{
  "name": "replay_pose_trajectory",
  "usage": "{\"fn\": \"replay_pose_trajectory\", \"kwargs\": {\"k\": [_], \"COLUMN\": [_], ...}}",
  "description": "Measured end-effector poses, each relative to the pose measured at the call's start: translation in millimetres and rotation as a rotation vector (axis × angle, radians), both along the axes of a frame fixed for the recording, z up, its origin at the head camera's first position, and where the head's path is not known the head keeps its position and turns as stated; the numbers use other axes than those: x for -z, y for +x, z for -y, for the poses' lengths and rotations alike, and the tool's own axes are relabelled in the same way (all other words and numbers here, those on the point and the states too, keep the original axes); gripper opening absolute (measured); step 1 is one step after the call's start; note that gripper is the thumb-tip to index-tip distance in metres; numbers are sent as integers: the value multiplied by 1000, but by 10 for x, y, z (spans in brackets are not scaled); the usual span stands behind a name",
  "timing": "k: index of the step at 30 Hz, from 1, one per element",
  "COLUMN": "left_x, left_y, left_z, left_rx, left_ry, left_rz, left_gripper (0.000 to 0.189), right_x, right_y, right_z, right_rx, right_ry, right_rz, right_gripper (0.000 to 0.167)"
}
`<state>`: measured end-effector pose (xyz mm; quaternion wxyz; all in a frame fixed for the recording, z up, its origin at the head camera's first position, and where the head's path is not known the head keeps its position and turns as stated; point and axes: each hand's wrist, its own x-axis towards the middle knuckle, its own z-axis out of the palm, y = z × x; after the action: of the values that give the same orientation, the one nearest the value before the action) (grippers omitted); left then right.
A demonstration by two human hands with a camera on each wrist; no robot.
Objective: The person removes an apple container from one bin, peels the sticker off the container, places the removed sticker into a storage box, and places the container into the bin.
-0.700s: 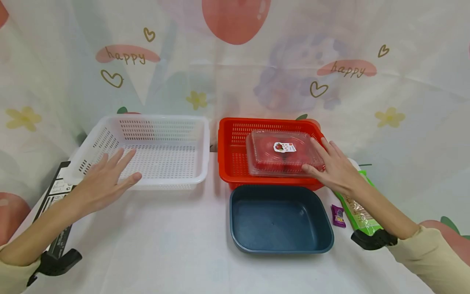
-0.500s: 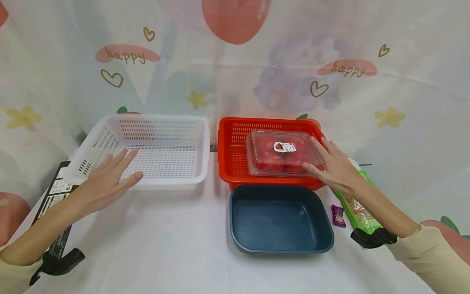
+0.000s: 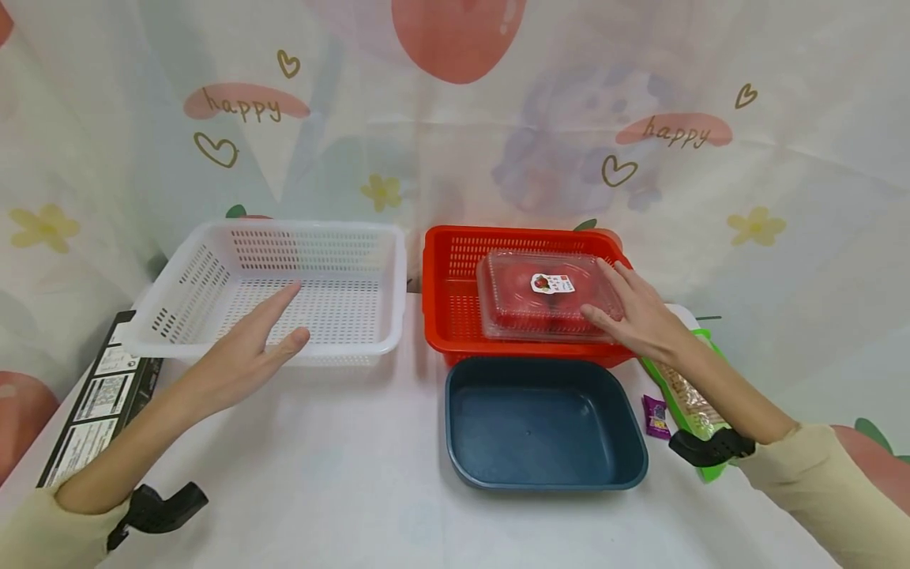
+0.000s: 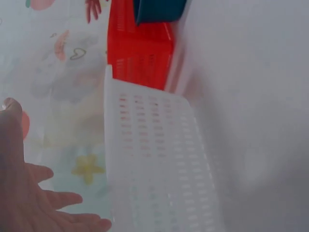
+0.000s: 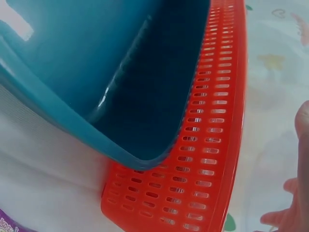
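Note:
Over the front rim of a white perforated basket point(image 3: 313, 348), my left hand point(image 3: 245, 359) reaches out with straight fingers and nothing in it. In the left wrist view, that hand point(image 4: 43, 193) has its fingers spread beside the basket's wall point(image 4: 149, 145). My right hand point(image 3: 640, 312) extends over the right end of a red perforated basket point(image 3: 455, 276), fingers straight. Its fingertips overlap the corner of a clear plastic clamshell box point(image 3: 526, 296) of round red fruit, which bears a white label and sits in the red basket. In front lies a dark blue basin point(image 3: 526, 427).
A small purple wrapped candy point(image 3: 656, 416) and a green-edged packet point(image 3: 690, 395) lie right of the basin, the packet partly under my right forearm. On the left, a black-and-white printed box point(image 3: 103, 391) lies near the table edge. A printed cloth point(image 3: 441, 158) hangs behind.
My left hand has moved right and turned, its fingers now lined up in view. The right hand has shifted slightly left over the clamshell box. The baskets and basin stay put.

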<state>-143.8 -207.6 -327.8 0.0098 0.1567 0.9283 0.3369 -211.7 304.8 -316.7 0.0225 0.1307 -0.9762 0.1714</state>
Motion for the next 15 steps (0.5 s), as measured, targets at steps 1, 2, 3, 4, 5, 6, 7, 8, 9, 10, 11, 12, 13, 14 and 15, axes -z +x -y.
{"fn": "replay_pose_trajectory", "kwargs": {"k": [1,2,3,4,5,6,7,8,9,10,11,12,13,14,15], "left_x": [-4,-8,-12,-17,-20,-18,-14,-11,-7,-3,-1,5,9,12,15], "left_y": [0,1,4,9,12,11,9,7,4,0,-6,-12,-17,-23,-28], "left_z": [-22,-45,-68,-95,-122,-153,-185,-218,-251,-285,-316,-347,-376,-407,-438], "left_rx": [-2,-4,-5,-9,-12,-10,-9,-9,-8,-7,-1,3,6,11,18], "left_ry": [10,23,36,46,56,68,76,83,90,96,106,113,120,127,137], "left_rz": [3,6,9,14,20,22,24,27,28,31,31,31,31,30,29], "left_gripper": [74,73,73,73,73,73,73,73,73,74,74,74,74,75,75], "right_x": [-2,-4,-8,-11,-12,-10,-9,-8,-5,0,4,6,7,9,10], "right_y": [-9,-17,-27,-35,-47,-60,-70,-79,-87,-95,-102,-106,-108,-112,-114], "right_z": [-2,-2,-1,-2,-4,-6,-10,-15,-21,-26,-29,-34,-36,-38,-41], "right_rx": [-2,-3,-7,-10,-13,-16,-22,-21,-20,-19,-18,-16,-14,-11,-11], "right_ry": [-4,-10,-15,-23,-32,-41,-50,-58,-63,-67,-72,-75,-79,-81,-83], "right_rz": [3,5,6,10,16,20,24,28,34,41,48,56,66,74,83], "right_gripper": [88,88,88,88,88,88,88,88,88,89,89,89,90,90,91]}}
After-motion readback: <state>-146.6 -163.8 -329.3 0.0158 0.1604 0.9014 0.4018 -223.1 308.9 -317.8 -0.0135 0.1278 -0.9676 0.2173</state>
